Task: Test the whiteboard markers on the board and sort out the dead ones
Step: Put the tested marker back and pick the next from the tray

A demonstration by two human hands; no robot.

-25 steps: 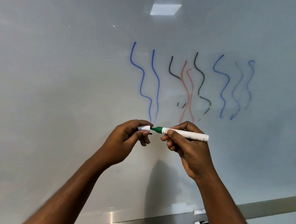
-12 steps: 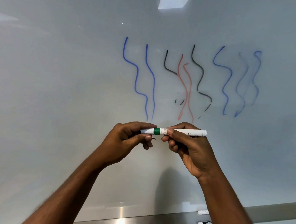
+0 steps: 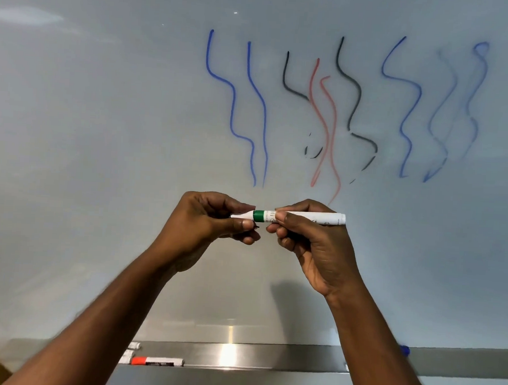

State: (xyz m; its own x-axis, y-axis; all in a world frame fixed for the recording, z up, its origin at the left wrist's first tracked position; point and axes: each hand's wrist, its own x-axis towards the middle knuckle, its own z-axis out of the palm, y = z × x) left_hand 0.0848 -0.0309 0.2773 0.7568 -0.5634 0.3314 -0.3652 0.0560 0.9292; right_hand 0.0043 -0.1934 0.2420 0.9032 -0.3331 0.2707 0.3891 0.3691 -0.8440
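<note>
Before the glossy white whiteboard (image 3: 103,125), the left hand (image 3: 213,219) pinched the white plastic cap (image 3: 244,214) between thumb and curled fingers. The white-barrelled marker with a green band (image 3: 313,218) lay level, its long axis left to right, cap end leftwards. The right hand (image 3: 311,248) gripped the barrel just beside the band. The tip was hidden, and I couldn't tell whether the cap sat fully home.

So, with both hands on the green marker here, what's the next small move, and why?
Probably let go with the left hand and lower the green marker to the tray: its cap just went back on, and the whiteboard shows no green stroke.
</note>
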